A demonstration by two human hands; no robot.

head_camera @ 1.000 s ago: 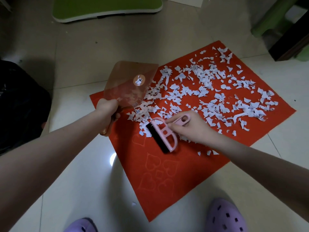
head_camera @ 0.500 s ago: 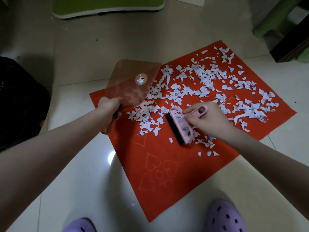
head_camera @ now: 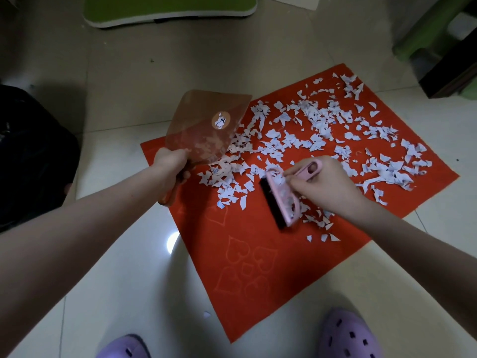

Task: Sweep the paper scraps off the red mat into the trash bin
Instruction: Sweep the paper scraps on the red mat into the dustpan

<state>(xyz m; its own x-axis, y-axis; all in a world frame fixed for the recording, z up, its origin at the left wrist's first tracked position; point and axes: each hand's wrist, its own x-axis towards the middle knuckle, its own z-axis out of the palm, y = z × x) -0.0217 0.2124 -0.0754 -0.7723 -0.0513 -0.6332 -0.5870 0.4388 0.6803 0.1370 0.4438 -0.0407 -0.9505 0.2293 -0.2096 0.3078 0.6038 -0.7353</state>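
Right hand (head_camera: 321, 188) around pink brush (head_camera: 281, 200)

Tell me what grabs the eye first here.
A red mat on the pale floor, its far half strewn with white paper scraps. At mid-mat the right hand holds a pink brush; the left hand holds a translucent dustpan tilted up at the mat's left corner.

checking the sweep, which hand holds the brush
The right hand: it grips the pink brush, while the left hand holds the see-through dustpan.
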